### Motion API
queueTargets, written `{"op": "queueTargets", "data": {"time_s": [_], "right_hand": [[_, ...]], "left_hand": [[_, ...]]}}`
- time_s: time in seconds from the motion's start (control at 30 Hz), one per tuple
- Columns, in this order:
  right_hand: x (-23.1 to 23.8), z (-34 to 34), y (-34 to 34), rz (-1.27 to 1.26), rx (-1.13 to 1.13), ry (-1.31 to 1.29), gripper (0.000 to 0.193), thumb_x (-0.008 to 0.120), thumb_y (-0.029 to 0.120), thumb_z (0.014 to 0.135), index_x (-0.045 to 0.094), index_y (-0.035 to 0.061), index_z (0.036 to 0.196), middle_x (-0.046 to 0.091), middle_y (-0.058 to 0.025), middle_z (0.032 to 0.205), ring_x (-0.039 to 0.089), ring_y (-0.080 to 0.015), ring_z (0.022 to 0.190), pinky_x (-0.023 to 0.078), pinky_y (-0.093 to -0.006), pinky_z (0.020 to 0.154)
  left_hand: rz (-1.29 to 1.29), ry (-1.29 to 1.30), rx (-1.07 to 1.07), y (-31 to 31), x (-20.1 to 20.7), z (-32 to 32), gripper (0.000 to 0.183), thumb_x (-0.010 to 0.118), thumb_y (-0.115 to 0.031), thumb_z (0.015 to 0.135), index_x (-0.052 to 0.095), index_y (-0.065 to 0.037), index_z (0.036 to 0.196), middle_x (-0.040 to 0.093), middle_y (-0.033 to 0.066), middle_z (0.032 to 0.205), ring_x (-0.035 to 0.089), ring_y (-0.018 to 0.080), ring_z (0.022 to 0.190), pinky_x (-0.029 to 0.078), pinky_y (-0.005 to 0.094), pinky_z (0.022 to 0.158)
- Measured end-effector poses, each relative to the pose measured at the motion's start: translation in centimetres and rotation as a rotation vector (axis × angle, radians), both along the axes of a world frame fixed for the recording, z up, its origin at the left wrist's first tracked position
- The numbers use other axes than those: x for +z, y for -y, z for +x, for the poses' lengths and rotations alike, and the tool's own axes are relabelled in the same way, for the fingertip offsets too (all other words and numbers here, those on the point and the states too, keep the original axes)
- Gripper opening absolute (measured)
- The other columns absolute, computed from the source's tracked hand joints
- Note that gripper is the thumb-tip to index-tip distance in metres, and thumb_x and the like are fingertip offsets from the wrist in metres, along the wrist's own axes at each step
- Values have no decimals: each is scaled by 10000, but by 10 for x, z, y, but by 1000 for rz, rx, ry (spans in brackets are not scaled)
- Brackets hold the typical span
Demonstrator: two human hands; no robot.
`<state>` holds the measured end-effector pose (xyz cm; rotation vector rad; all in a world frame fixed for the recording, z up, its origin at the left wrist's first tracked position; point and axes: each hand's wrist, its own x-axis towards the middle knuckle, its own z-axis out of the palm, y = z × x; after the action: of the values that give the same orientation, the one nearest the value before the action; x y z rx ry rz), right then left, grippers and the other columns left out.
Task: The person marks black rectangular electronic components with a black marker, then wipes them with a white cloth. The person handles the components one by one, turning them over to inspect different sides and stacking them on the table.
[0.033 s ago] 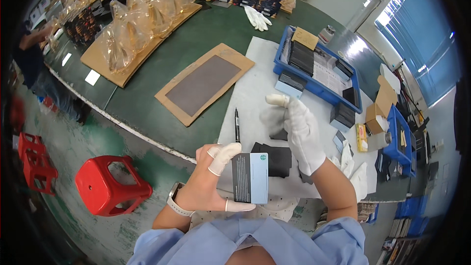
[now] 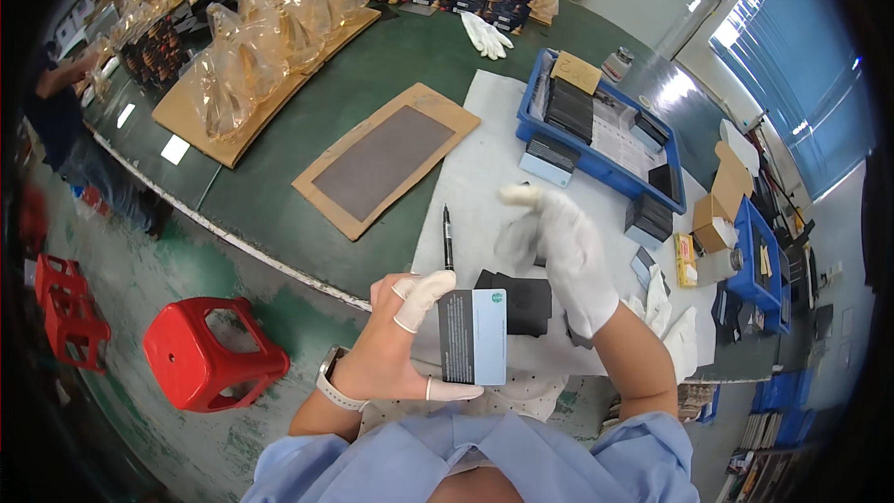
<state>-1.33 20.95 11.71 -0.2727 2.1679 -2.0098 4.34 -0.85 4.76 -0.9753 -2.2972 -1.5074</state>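
Observation:
My left hand [image 2: 396, 345], with white finger cots on the thumb and some fingers, grips a card [image 2: 473, 337] by its left side. The card is half dark grey, half light blue, with a small round green emblem at the top corner. My right hand [image 2: 570, 256], in a white glove, is raised above the table to the right of the card. Its fingers are partly smeared by motion but look apart, with nothing visible in them. Dark cards [image 2: 520, 303] lie on the white sheet between and beyond my hands. A black pen [image 2: 448, 237] lies by my left thumb.
A blue tray [image 2: 603, 164] with dark card stacks stands at the back right. A cardboard-framed grey panel [image 2: 382, 163] lies at left. Bagged goods [image 2: 247, 65] stand behind it. A red stool [image 2: 209, 354] stands on the floor. Another person [image 2: 70, 130] is at far left.
My right hand has shifted slightly, its fingers a little lower. My left hand keeps the card almost in place.

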Motion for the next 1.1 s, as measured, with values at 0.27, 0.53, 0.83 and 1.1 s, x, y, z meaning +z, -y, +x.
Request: {"op": "queueTargets", "data": {"time_s": [0.27,0.53,0.83,1.1], "right_hand": [[-18,24,5,-28,-46,-79,348,660,81,893,560,45,1225,674,-55,942,613,-56,794,505,-215,687],[-31,34,11,70,-140,-221,278,611,49,920,572,45,1196,675,-52,899,598,-62,716,497,-215,620],[2,15,-3,397,231,-18,419,704,126,839,578,55,1232,634,-36,818,578,-91,756,474,-232,699],[5,5,-20,85,-2,110,284,616,144,925,599,44,1190,592,2,794,551,-39,675,425,-177,549]], "left_hand": [[3,72,138,-14,-6,1,1254,872,-572,502,275,27,1428,512,117,1157,471,291,1071,282,424,941],[-216,-119,448,-33,-5,13,822,827,-393,658,479,13,1283,558,97,1055,523,256,959,311,401,888],[-130,-62,249,-32,-1,10,696,806,-257,643,535,-7,1234,602,72,1015,555,228,928,316,374,890],[-131,20,143,-29,3,10,696,811,-243,616,552,-10,1218,614,80,1029,568,236,940,315,376,893]]}}
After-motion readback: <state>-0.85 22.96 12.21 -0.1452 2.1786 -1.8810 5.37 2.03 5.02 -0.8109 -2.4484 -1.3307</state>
